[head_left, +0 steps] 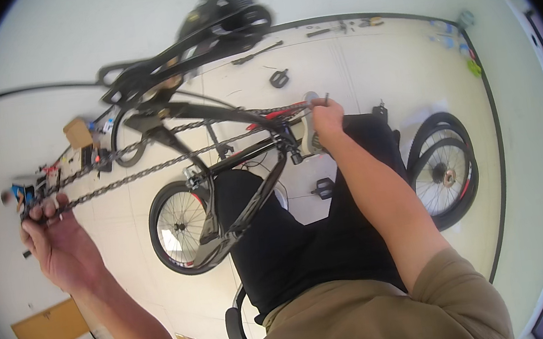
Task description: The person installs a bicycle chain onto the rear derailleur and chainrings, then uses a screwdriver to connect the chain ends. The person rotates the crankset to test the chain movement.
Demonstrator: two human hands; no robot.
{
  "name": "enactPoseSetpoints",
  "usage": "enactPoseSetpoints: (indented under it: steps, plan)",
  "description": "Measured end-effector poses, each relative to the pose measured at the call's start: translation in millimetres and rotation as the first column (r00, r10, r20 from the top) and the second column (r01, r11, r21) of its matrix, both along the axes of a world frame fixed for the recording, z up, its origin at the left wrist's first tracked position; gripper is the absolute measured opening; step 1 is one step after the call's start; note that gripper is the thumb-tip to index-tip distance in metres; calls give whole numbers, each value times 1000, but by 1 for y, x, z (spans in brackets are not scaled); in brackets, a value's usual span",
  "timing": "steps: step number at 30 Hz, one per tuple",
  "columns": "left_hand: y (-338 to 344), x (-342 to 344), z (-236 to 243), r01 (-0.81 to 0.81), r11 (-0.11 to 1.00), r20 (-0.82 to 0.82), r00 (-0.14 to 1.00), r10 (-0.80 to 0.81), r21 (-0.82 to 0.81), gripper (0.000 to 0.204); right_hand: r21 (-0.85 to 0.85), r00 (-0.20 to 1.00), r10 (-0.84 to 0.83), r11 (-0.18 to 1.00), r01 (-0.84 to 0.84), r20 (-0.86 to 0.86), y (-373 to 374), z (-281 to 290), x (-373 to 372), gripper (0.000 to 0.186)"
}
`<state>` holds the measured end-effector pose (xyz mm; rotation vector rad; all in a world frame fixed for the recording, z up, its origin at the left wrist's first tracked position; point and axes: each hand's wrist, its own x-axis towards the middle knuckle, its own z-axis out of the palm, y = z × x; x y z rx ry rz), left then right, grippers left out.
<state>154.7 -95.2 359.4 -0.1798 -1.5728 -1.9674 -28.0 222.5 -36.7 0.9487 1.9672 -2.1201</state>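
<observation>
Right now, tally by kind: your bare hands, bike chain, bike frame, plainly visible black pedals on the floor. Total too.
Left hand and right hand: 2
Bike chain: 1
Bike frame: 1
Far floor pedal and near floor pedal: 2
Total: 6

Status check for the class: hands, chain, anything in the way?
Left hand gripping chain. Right hand near chain's right end, hold unclear. Bike frame between hands, chain stretched across it.

Metal chain (149,170), glossy black frame (247,216)
</observation>
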Motion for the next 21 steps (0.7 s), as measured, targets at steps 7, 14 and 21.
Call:
enactPoseSetpoints:
  steps: [7, 14, 21]
  plan:
    - [4, 4, -6, 20, 999, -33, 999, -21, -32, 12, -70, 994, 106, 992, -107, -19, 6, 34, 8, 28]
    - [-4, 13, -11, -54, 998, -6, 999, 54, 14, 11, 499, 921, 261, 862, -87, -289, -5, 22, 18, 27]
    - [0, 7, -8, -32, 999, -4, 999, 32, -2, 13, 652, 742, 451, 758, -24, -496, 0, 32, 28, 31]
